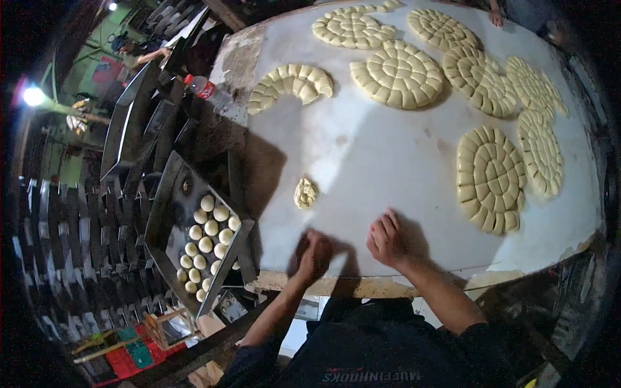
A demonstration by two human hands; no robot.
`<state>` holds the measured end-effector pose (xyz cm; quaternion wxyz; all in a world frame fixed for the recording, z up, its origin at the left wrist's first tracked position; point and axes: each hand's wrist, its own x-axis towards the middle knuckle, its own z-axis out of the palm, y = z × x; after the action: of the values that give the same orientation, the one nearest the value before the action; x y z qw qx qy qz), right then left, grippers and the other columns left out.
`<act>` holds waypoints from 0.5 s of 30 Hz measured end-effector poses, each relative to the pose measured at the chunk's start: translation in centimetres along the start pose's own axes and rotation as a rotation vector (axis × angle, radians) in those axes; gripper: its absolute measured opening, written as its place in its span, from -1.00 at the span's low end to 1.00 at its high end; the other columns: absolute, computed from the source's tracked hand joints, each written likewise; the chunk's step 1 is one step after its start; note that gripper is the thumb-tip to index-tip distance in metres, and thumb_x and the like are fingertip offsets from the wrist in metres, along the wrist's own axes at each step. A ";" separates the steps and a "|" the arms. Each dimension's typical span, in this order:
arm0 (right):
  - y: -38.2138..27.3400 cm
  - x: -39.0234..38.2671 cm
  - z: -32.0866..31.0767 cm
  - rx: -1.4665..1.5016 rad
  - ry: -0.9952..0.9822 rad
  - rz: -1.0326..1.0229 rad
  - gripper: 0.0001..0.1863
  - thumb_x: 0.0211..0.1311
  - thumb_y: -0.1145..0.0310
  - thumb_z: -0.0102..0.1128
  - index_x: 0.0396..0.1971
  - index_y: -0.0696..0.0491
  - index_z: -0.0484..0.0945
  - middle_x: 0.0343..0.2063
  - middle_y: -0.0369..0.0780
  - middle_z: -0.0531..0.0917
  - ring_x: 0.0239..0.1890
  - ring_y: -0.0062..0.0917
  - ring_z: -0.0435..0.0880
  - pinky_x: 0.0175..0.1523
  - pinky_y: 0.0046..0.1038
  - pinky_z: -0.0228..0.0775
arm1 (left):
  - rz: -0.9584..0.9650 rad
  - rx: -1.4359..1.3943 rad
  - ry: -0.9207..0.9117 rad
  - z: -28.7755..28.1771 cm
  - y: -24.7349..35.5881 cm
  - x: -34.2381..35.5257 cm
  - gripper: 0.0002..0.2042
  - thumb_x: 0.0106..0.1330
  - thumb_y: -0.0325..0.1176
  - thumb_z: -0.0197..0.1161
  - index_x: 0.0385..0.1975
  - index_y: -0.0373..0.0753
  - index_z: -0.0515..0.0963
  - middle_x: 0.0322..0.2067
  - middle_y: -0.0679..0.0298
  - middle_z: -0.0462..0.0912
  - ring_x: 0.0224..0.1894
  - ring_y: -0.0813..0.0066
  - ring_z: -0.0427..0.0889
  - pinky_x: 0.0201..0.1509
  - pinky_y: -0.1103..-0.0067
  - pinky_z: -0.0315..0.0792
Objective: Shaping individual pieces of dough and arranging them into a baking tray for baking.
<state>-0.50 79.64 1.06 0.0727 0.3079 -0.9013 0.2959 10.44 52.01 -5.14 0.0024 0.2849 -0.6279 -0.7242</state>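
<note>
- We look down on a pale worktable [375,161] where a person's two bare hands rest close together near the front edge.
- The left hand [315,253] is curled, knuckles up and partly shadowed; its palm is hidden, so we cannot tell whether it clasps anything.
- The right hand [386,238] bends loosely over the surface, and we cannot tell what, if anything, lies under its fingers.
- A rough dough lump [306,193] sits alone just beyond the left hand; a careless push from those knuckles could flatten or smear it.
- To the left, beside the table, we find a dark metal tray [173,223] of round dough balls [206,244]. Many sit very close or touching, so they might stick together; a bump from the left forearm could jolt the tray and set them rolling.
- Discs of cut dough pieces [491,180] spread across the right and far side, several touching. Crowding could fuse their edges, and a wide swing of the right arm could dent the nearest.
- A curved dough strip [291,85] lies at far left. Near it, a red-capped plastic bottle [206,89] stands by the table's edge, where a knock might topple it.
</note>
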 end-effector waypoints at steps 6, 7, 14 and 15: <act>5.9 1.0 -5.7 -0.231 0.084 0.031 -0.88 0.03 0.40 0.13 -0.47 0.12 0.43 -0.36 -0.08 0.51 -0.20 -0.12 0.50 -0.13 -0.10 0.39 | 0.623 1.118 -0.152 -5.5 10.8 5.0 -0.71 0.18 -0.37 0.18 -0.09 -0.25 0.49 -0.17 0.06 0.59 0.00 0.01 0.48 0.15 0.23 0.31; 4.8 4.0 -5.0 -0.221 0.083 -0.012 -0.88 0.03 0.40 0.13 -0.47 0.12 0.43 -0.36 -0.08 0.51 -0.20 -0.12 0.50 -0.13 -0.10 0.39 | 0.570 0.894 -0.078 -6.4 8.4 7.7 -0.77 0.15 -0.39 0.18 -0.19 -0.23 0.49 -0.23 0.09 0.58 -0.03 0.03 0.49 0.13 0.24 0.31; -2.1 5.8 2.6 -0.242 0.378 0.403 -0.91 0.18 0.44 0.08 -0.40 0.14 0.44 -0.30 -0.06 0.49 -0.18 -0.10 0.43 -0.08 -0.15 0.27 | 0.507 0.580 -0.240 0.0 6.5 5.9 -0.74 0.23 -0.47 0.14 -0.08 -0.29 0.46 -0.19 0.18 0.57 -0.09 0.17 0.52 0.08 0.28 0.34; -3.6 4.7 3.2 -0.142 0.313 0.427 -0.89 0.22 0.41 0.07 -0.37 0.14 0.46 -0.30 -0.07 0.51 -0.17 -0.09 0.43 -0.04 -0.15 0.26 | 0.364 0.454 -0.292 -0.6 4.5 4.4 -0.74 0.24 -0.47 0.13 -0.06 -0.29 0.46 -0.18 0.19 0.57 -0.08 0.19 0.52 0.08 0.29 0.34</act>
<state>-1.90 73.11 1.67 0.1687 0.0557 -0.9420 0.2848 5.40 48.94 -2.87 -0.0219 0.0546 -0.8078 -0.5865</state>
